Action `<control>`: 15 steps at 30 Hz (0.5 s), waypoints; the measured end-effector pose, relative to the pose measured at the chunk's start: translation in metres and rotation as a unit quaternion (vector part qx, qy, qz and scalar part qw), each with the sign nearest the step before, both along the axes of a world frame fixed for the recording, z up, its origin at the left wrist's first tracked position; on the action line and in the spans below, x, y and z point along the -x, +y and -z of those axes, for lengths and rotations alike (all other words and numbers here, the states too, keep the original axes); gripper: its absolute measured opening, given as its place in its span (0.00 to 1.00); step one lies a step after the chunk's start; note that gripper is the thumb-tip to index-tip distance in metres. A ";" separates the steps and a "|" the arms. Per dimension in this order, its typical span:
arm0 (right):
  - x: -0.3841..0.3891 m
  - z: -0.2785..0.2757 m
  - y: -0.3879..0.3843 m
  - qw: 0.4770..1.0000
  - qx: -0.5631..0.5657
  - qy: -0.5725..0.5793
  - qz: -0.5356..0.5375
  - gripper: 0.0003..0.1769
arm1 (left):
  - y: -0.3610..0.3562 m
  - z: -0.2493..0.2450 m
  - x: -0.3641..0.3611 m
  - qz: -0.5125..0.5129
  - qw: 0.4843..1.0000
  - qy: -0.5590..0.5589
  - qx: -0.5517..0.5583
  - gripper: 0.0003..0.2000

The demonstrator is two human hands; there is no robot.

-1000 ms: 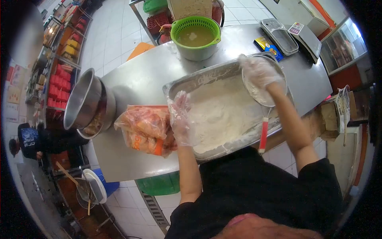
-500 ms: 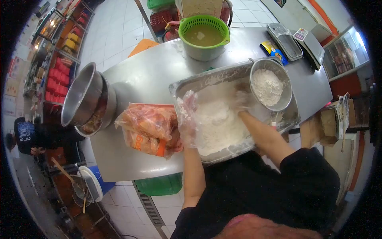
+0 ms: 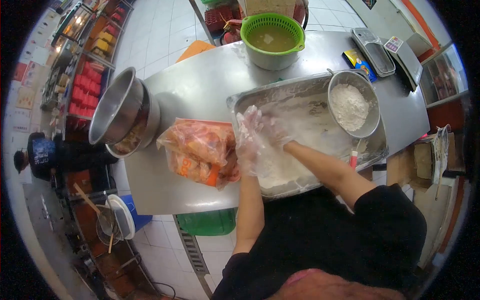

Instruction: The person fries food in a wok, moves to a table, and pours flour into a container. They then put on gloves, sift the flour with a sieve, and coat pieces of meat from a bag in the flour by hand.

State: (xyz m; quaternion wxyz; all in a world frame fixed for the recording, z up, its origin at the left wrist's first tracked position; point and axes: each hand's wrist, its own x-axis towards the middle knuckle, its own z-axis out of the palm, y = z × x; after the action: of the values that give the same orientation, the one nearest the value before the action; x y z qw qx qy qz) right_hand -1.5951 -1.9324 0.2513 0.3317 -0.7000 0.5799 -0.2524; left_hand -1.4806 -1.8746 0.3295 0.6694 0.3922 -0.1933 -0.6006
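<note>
Gloved left hand (image 3: pixel 250 142) and right hand (image 3: pixel 276 132) close together over flour (image 3: pixel 285 167) in metal tray (image 3: pixel 306 84), grips can't tell! Tray along desk's (image 3: pixel 175 97) near edge, flour-heaped sieve (image 3: pixel 371 125) right; cloudy liquid inside green basket (image 3: pixel 272 20), far edge.

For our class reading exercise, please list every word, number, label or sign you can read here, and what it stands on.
"g": orange print on the clear plastic bag of pinkish meat; its other letters are unclear.
Too small or blurred to read: the yellow-and-blue packet, the white-and-purple card, the wall's paper sheets, the co-worker's dark shirt.
</note>
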 end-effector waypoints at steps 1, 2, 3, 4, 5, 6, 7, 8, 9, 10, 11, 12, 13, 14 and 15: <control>-0.008 -0.019 0.006 0.996 -0.052 0.026 -0.072 0.18 | 0.002 0.006 0.000 -0.004 0.999 0.039 0.004 0.27; -0.013 -0.034 0.011 0.983 -0.102 0.051 -0.143 0.18 | 0.004 -0.001 0.002 -0.005 0.999 0.038 -0.001 0.27; -0.013 -0.032 0.016 0.974 -0.127 0.062 -0.177 0.18 | 0.004 -0.017 0.004 -0.005 0.999 0.029 -0.014 0.27; -0.012 -0.030 0.020 0.963 -0.151 0.072 -0.211 0.18 | 0.004 -0.025 0.005 -0.004 0.999 0.019 -0.028 0.27; -0.005 -0.013 0.025 0.959 -0.129 0.052 -0.246 0.19 | 0.004 -0.024 0.005 -0.004 0.999 0.018 -0.028 0.27; -0.001 -0.014 0.029 0.953 -0.107 0.032 -0.280 0.20 | 0.003 -0.021 0.005 -0.002 1.000 -0.011 -0.021 0.28; 0.004 -0.016 0.036 0.953 -0.108 0.032 -0.280 0.20 | 0.002 -0.020 0.005 0.000 0.999 -0.039 -0.015 0.28; 0.011 -0.017 0.045 0.938 -0.176 -0.010 -0.299 0.20 | 0.001 -0.018 0.005 0.000 0.999 -0.038 -0.018 0.28; 0.017 -0.021 0.053 0.916 -0.245 -0.053 -0.314 0.20 | -0.001 -0.019 0.006 -0.003 0.999 -0.044 -0.024 0.27; 0.022 -0.017 0.060 0.914 -0.250 -0.054 -0.314 0.20 | -0.001 -0.018 0.006 -0.007 0.998 -0.049 -0.031 0.27; 0.026 -0.011 0.064 0.913 -0.239 -0.043 -0.328 0.20 | -0.002 -0.017 0.006 -0.005 0.998 -0.050 -0.034 0.27; 0.028 -0.008 0.068 0.911 -0.228 -0.032 -0.342 0.20 | -0.002 -0.015 0.007 -0.003 0.998 -0.059 -0.025 0.27; 0.027 -0.024 0.071 0.910 -0.230 -0.033 -0.342 0.20 | -0.003 -0.013 0.006 -0.002 0.998 -0.068 -0.017 0.27; 0.031 -0.041 0.072 0.910 -0.233 0.022 -0.343 0.22 | -0.005 -0.010 0.004 -0.003 0.998 -0.068 -0.017 0.27; 0.032 -0.053 0.073 0.906 -0.236 0.077 -0.344 0.23 | -0.006 -0.008 0.002 0.006 0.995 -0.096 -0.019 0.26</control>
State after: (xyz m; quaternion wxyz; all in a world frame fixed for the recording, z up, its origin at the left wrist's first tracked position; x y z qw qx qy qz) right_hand -1.6269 -1.8595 0.3044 0.5074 -0.7748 0.3693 0.0765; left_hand -1.4824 -1.8808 0.3373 0.6368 0.4595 -0.2470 -0.5677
